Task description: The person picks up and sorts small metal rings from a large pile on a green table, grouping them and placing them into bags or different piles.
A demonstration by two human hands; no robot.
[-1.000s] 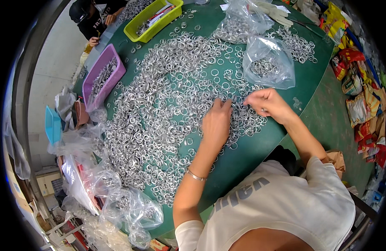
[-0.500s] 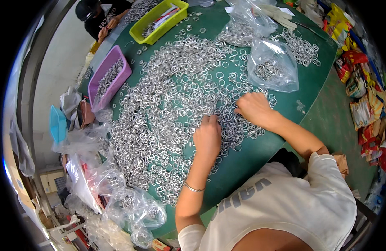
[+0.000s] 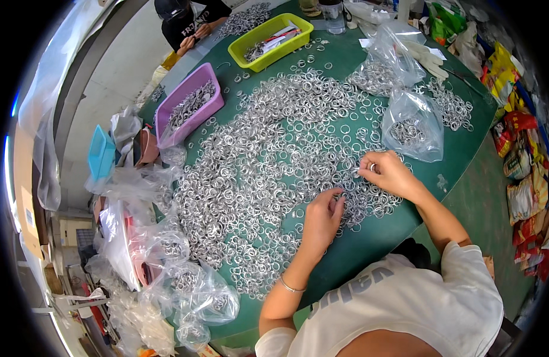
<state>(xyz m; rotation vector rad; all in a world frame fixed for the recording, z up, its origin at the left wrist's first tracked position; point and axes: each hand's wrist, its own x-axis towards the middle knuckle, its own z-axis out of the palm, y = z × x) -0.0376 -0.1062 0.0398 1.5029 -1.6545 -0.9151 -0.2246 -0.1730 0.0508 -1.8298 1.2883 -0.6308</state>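
A broad heap of silvery metal rings (image 3: 227,178) spreads over the green table (image 3: 361,247). At the heap's near right side, my left hand (image 3: 323,221) is closed, thumb and fingers bent together over the rings; what it holds is too small to make out. Just to its right and a little farther off, my right hand (image 3: 389,172) pinches a small shiny ring between thumb and forefinger, above the heap. Beyond that hand lies a clear plastic bag (image 3: 412,143) with rings inside.
A purple tray (image 3: 214,106) and a yellow-green tray (image 3: 304,40) hold metal pieces at the far side. Another bag of rings (image 3: 399,56) and a white glove (image 3: 426,58) lie at the far right. Crumpled plastic bags (image 3: 218,297) cover the left edge. Across the table sits another person (image 3: 194,24).
My right hand has lifted from the rings, fingers now in a visible pinch. My left hand has turned, showing its thumb and fingertips. The whole view has shifted as well.
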